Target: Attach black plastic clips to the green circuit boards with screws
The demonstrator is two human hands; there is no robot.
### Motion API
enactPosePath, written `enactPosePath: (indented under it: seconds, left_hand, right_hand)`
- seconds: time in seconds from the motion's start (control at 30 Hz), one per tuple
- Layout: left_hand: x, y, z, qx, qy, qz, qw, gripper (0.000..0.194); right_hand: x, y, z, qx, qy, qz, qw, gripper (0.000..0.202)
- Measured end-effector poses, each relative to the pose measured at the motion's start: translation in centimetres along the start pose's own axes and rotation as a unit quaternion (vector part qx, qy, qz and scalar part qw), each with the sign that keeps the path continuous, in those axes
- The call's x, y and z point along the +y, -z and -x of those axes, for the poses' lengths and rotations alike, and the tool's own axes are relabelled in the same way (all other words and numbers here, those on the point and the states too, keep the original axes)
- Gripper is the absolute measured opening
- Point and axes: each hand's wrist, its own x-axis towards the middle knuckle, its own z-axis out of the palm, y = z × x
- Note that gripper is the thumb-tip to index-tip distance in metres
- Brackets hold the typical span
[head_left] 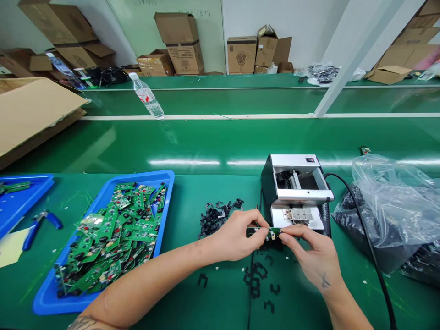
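In the head view, a small green circuit board [264, 233] is held level between my two hands, in front of a silver and black machine [297, 197]. My left hand [240, 233] pinches the board's left end between thumb and fingers. At its right end, my right hand [307, 250] is closed, thumb and index finger pressed together at the board's edge. Small black plastic clips [256, 279] lie scattered on the green table below the board. A denser pile of black parts [213, 219] sits just behind my left hand.
A blue tray [168, 201] heaped with circuit boards stands left, beside blue-handled pliers [53, 220] and another blue tray [34, 188]. Plastic bags of black parts [381, 220] lie right, near a black cable [364, 224]. A water bottle [147, 97] stands behind.
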Motion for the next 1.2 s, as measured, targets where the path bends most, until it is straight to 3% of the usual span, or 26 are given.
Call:
enactPosePath:
  seconds: [0.97,1.2]
  left_hand:
    - [-0.16,0.06,0.24,0.006,-0.017,-0.046,0.999,0.010]
    - [0.00,0.14,0.23,-0.015,0.025,0.002,1.000,0.012]
  right_hand:
    - [0.06,-0.48,-0.05,-0.002,0.054,0.017,0.998,0.012]
    - [-0.23,-0.36,-0.32,-0.011,0.055,0.018,0.998,0.013]
